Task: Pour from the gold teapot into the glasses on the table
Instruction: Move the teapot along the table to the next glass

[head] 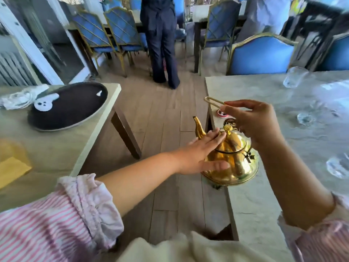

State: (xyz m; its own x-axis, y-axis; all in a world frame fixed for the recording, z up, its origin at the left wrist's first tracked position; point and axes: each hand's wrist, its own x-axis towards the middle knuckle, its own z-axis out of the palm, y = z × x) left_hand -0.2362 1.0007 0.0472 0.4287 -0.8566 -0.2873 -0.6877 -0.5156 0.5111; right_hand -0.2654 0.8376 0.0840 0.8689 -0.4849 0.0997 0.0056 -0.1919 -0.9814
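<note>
The gold teapot point(236, 159) sits at the left edge of the grey table point(264, 195), spout pointing away to the left. My left hand point(200, 152) lies flat against its side, fingers apart, fingertips near the lid knob. My right hand point(253, 120) is above the pot, fingers pinched on the thin gold wire handle point(212, 101), which is raised. Clear glasses stand on the table: one at the far right point(294, 77), one in the middle point(305, 118), one at the near right edge point(338, 167).
A second table point(56, 148) at the left bears a dark oval tray point(71, 108) and a yellow object point(11, 167). A wooden floor aisle runs between the tables. A person in dark trousers point(162, 44) stands beyond, among blue chairs point(262, 55).
</note>
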